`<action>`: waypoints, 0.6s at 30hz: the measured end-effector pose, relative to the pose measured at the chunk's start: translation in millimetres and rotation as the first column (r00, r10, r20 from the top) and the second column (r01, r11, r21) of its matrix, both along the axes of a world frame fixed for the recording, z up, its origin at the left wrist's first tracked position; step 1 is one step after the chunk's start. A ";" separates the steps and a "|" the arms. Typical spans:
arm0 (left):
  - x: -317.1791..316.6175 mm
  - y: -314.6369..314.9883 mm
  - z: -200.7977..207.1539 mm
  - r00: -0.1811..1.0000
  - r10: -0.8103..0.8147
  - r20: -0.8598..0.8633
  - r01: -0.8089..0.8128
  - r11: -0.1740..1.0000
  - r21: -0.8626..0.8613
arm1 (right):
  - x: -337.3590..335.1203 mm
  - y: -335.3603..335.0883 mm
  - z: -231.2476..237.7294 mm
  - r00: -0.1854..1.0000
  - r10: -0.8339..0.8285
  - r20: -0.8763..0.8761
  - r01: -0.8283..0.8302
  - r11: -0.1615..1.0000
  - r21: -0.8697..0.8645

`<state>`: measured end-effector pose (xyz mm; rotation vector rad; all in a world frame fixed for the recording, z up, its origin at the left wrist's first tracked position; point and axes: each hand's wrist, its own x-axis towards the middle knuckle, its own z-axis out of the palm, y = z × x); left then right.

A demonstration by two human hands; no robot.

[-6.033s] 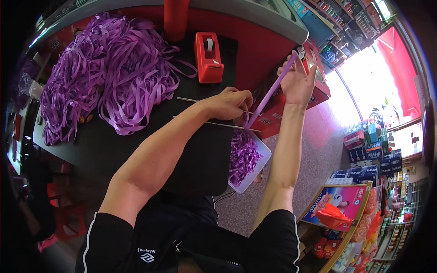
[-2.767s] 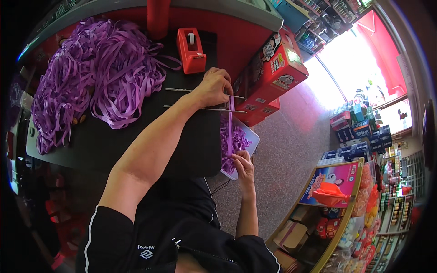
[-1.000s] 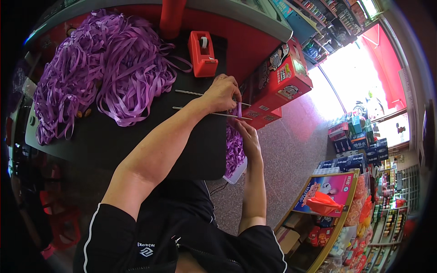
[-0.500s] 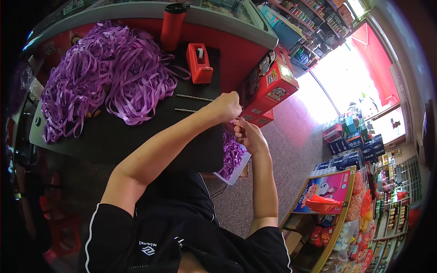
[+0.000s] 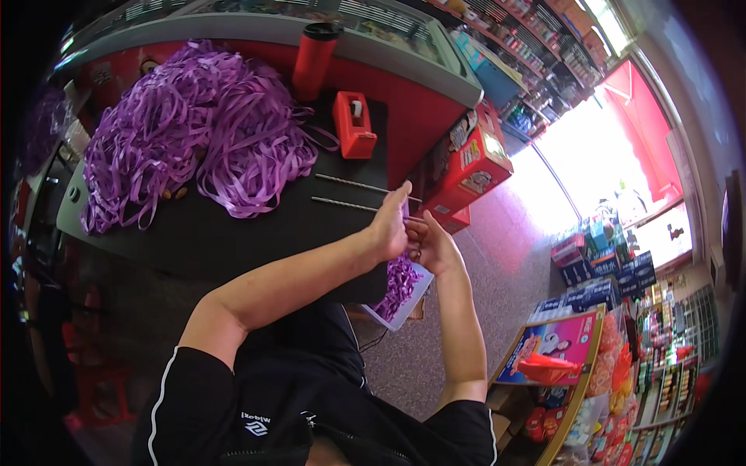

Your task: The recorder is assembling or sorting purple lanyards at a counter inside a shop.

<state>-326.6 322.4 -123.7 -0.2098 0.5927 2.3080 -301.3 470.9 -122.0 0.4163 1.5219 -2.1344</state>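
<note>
Two thin metal rods [image 5: 350, 205] lie side by side on the black table [image 5: 233, 241] and jut past its right edge. My left hand [image 5: 390, 225] is at their outer ends, fingers stretched upward and palm turned right. Facing it, my right hand [image 5: 435, 247] has its fingers curled close to the left palm by the lower rod. A short bit of purple ribbon [image 5: 406, 210] shows between the hands; the rest is hidden. Below them, cut-looking purple ribbon pieces [image 5: 399, 281] fill a white bin [image 5: 420, 289]. A large heap of purple ribbon [image 5: 252, 151] covers the table's far left.
An orange-red tape dispenser [image 5: 357, 128] and a red tumbler with a dark lid [image 5: 314, 66] stand behind the rods. A red carton [image 5: 480, 159] sits just beyond my hands. A glass-topped counter [image 5: 373, 35] runs along the back. Stocked shelves [image 5: 660, 373] line the right.
My left hand has gone from a closed fist to stretched fingers turned upward. My right hand has moved in against its palm. The view has shifted slightly.
</note>
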 end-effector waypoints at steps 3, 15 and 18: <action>6.5 -0.9 -1.0 1.000 -0.014 -0.005 0.014 0.996 0.083 | 12.4 5.6 3.3 0.998 -0.041 0.037 0.044 0.997 -0.064; -0.4 -5.8 -20.7 0.938 -0.010 -0.345 0.149 0.914 0.378 | -9.2 -92.1 95.4 0.877 0.479 -0.030 0.260 -0.422 0.869; 17.4 -3.5 8.4 0.998 0.015 -0.068 -0.002 0.982 0.187 | -21.8 -94.6 127.0 0.823 0.513 -0.241 0.385 -0.194 0.902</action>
